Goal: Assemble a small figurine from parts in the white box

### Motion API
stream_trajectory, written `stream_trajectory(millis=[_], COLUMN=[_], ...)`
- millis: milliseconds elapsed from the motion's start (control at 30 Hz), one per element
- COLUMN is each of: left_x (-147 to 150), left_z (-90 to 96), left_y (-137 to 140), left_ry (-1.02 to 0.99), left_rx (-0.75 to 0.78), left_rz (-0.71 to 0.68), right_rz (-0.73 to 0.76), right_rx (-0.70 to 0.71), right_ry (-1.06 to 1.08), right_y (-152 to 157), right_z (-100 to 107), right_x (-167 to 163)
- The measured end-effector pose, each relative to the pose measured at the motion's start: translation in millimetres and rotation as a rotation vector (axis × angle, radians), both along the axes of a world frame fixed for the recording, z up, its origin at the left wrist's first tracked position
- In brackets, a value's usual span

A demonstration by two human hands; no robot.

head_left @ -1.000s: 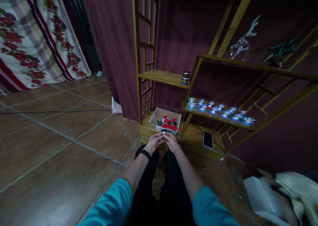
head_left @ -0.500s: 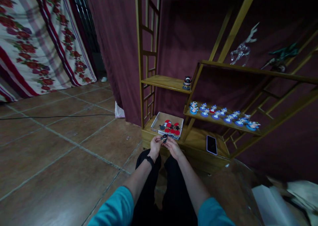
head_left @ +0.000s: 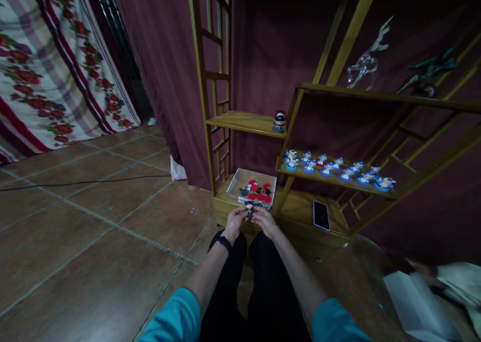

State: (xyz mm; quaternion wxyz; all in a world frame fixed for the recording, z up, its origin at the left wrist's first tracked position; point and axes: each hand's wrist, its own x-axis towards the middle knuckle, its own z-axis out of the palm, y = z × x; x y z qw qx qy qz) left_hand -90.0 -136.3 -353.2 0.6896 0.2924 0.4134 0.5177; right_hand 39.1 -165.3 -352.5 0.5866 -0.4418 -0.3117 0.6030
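Between my two hands, just in front of the box, is a small black-haired figurine point(head_left: 249, 209) on a dark round base, standing upright. My left hand point(head_left: 236, 218) pinches it from the left side, and my right hand point(head_left: 265, 220) grips it from the right. Beyond them lies a shallow cardboard box point(head_left: 233, 184) with several more figurines inside, many showing red round bases point(head_left: 260, 197). On the shelf above, similar dark-haired figurines point(head_left: 279, 121) stand close together at its right end.
Several blue and white figurines point(head_left: 326, 169) line the middle shelf point(head_left: 340, 182) at right. A phone point(head_left: 321, 215) lies on the lowest board. Up on the top shelf are a clear deer statuette point(head_left: 364, 68) and a dark green ornament point(head_left: 428, 76). A cable point(head_left: 86, 182) crosses the tiled floor.
The figurine between my hands has turned more upright, so its front and base show more. Both hands have stayed on it. The view has shifted slightly.
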Motion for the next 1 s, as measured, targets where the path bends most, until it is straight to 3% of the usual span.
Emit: stream_trajectory(millis=[433,1000], left_x=[-15.4,-7.7], left_z=[11.2,8.7], left_y=[5.4,8.2], left_ry=[-0.106,-0.144], left_rx=[-0.107,-0.105], left_rz=[-0.345,-0.414], right_rz=[-0.050,-0.007], right_rx=[0.088,0.196], right_ry=[-0.010,-0.020], right_y=[-0.4,-1.9], right_z=[8.5,8.0], right_x=[-4.7,-0.2])
